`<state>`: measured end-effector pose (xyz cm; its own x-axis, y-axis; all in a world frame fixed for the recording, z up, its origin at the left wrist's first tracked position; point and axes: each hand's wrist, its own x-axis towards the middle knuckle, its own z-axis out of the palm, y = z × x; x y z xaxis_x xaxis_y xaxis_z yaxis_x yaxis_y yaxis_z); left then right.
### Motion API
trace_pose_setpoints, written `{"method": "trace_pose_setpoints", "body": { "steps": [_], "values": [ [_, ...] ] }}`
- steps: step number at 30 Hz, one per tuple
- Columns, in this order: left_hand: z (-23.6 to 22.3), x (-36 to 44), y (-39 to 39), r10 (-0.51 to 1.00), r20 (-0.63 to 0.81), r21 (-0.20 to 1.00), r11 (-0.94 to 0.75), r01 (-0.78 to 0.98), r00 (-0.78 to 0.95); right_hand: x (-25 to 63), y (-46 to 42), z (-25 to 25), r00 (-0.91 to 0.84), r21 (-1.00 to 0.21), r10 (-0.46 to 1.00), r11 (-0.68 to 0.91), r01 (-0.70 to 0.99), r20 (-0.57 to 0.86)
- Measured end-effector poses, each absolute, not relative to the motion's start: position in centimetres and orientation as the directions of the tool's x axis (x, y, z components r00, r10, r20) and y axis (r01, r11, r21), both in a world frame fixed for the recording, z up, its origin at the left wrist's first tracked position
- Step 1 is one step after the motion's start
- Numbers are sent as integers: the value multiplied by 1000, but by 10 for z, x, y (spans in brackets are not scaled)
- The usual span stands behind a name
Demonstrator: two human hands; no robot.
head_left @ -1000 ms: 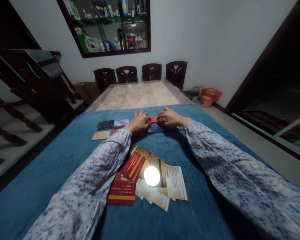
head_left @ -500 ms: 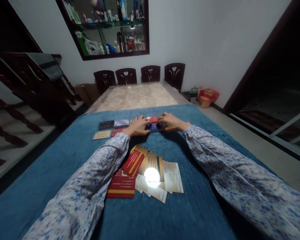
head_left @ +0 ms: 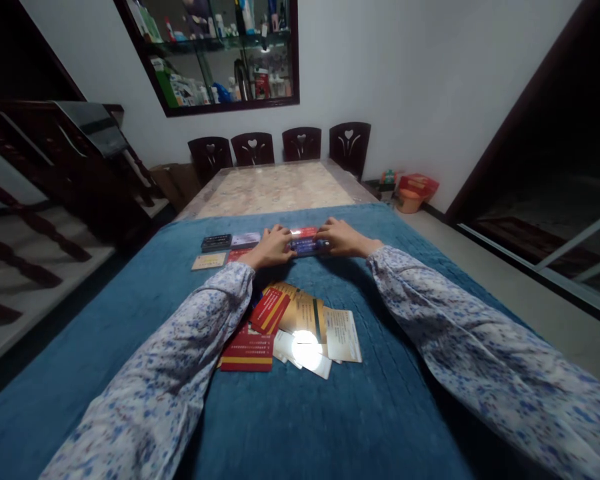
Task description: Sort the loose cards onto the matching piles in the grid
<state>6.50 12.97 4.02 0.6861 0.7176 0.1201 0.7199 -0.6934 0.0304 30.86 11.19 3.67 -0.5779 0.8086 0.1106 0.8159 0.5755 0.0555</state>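
Across the cloth, a stack of blue cards (head_left: 305, 247) lies between my two hands, with red cards (head_left: 304, 232) just behind it. My left hand (head_left: 271, 247) is curled at the left edge of the blue stack, thumb toward me. From the other side, my right hand (head_left: 346, 239) bends its fingers over the right edge. To the left are black cards (head_left: 216, 243), pale lilac cards (head_left: 245, 239), a cream card (head_left: 209, 261) and more red cards (head_left: 238, 255), partly behind my left hand. Closer to me is a loose fan of red cards (head_left: 247, 350), gold cards (head_left: 307, 313) and white cards (head_left: 344, 335).
A blue cloth (head_left: 380, 400) covers the near part of the table, and the bare marble-look tabletop (head_left: 275, 187) shows beyond it. Several dark chairs (head_left: 303, 145) stand along the far end. An orange bucket (head_left: 409, 201) is on the floor at right.
My left hand has shifted slightly left, and more of the blue stack's front shows between the hands. My right hand stays at its right edge. The view has tilted slightly.
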Motion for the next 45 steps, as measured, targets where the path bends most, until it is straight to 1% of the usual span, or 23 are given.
{"method": "trace_pose_setpoints", "body": {
  "steps": [12,16,21,24,29,34,38,41,45],
  "values": [
    [39,34,94,709,234,29,-689,724,665,296,81,43,-596,18,785,602,798,172],
    [39,28,77,705,236,33,-693,720,668,295,69,36,-625,10,753,637,771,203],
    [33,25,53,695,239,59,-707,704,678,298,58,23,-670,-39,702,697,716,240],
    [27,26,38,670,245,53,-731,680,701,298,49,16,-669,-56,698,702,710,258],
    [18,29,13,587,270,60,-801,595,763,296,34,7,-681,-85,664,732,676,308],
    [14,33,-11,549,269,80,-832,550,791,292,21,-1,-692,-120,630,764,635,352],
    [12,36,-27,498,277,98,-866,491,822,287,11,-5,-713,-165,602,793,587,360],
    [11,37,-36,464,256,84,-885,459,848,282,3,-7,-743,-185,563,825,534,362],
    [11,38,-41,434,224,54,-900,433,873,276,-5,-7,-788,-178,525,851,494,321]
  ]
}}
